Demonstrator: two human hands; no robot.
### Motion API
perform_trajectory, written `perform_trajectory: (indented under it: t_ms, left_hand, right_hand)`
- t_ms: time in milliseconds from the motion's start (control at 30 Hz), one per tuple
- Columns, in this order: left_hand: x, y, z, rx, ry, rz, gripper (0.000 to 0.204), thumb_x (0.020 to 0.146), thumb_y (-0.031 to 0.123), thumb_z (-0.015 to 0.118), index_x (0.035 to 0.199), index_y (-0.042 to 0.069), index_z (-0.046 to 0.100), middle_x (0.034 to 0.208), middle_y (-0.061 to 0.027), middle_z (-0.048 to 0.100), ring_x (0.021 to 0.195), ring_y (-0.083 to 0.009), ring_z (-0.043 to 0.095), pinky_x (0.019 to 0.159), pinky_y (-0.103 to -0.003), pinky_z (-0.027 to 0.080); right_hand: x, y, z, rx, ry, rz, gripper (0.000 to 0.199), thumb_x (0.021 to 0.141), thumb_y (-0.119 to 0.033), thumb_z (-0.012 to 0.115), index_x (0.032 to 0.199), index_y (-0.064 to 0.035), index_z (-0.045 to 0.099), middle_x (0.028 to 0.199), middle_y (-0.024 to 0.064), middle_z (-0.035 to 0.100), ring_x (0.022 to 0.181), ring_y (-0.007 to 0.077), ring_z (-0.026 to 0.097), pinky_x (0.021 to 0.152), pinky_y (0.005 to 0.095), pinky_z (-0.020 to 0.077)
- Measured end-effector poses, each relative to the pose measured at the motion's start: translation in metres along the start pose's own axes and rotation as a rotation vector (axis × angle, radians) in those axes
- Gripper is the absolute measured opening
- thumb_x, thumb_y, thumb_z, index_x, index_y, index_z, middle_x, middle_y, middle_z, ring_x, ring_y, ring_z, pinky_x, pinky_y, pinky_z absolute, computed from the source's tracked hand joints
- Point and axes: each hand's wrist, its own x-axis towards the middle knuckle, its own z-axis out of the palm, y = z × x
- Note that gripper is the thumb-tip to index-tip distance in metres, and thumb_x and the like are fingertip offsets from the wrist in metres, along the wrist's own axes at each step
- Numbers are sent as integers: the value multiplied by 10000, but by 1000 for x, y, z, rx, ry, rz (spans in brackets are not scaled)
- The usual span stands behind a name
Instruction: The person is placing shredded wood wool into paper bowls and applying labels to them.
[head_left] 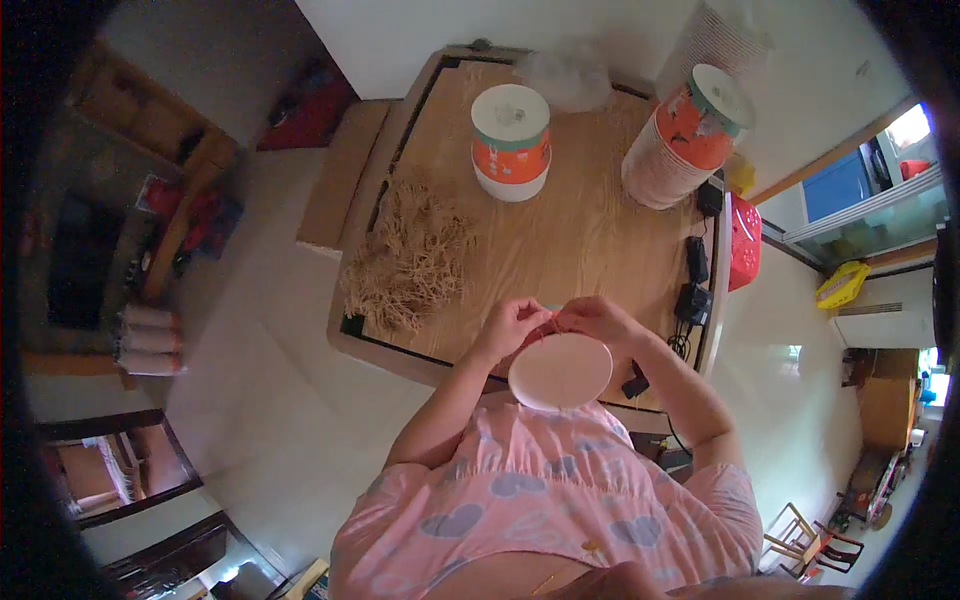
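Note:
A paper bucket (560, 373) is in front of my belly, its pale round face turned up toward me. At its far edge my left hand (519, 325) is closed, thumb and fingers pinched on the orange rim area. My right hand (598, 322) pinches right beside it, the fingertips of both hands almost meeting. Whether a thin cord is also between the fingertips is too small to tell. Left of my hands, a loose heap of tan twine pieces (412, 255) lies on the wooden table (570, 235).
Toward the back stands an orange, green and white bucket (511, 145). A stack of similar buckets (680, 140) leans at the back right, by a clear plastic bag (567, 80). Black power adapters (694, 302) with cables line the right edge. A red basket (743, 242) stands beyond it.

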Motion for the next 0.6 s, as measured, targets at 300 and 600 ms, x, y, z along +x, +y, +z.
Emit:
perform_trajectory:
  t_ms: [300,600]
  left_hand:
    - [-5,0,16,48,197,171,103,814,102,615,819,-1,627,759,-61,621,692,-121,591,634,-240,471]
    - [-18,-7,24,53,244,182,83,791,73,632,829,1,616,833,-70,578,736,-150,601,666,-255,482]
  right_hand:
    - [-3,-4,-3,-74,64,-3,167,841,-202,596,918,-63,647,780,3,620,708,79,548,618,246,456]
    - [-12,-15,3,-139,37,-9,145,779,-174,651,853,-51,665,742,1,609,672,83,527,623,236,435]
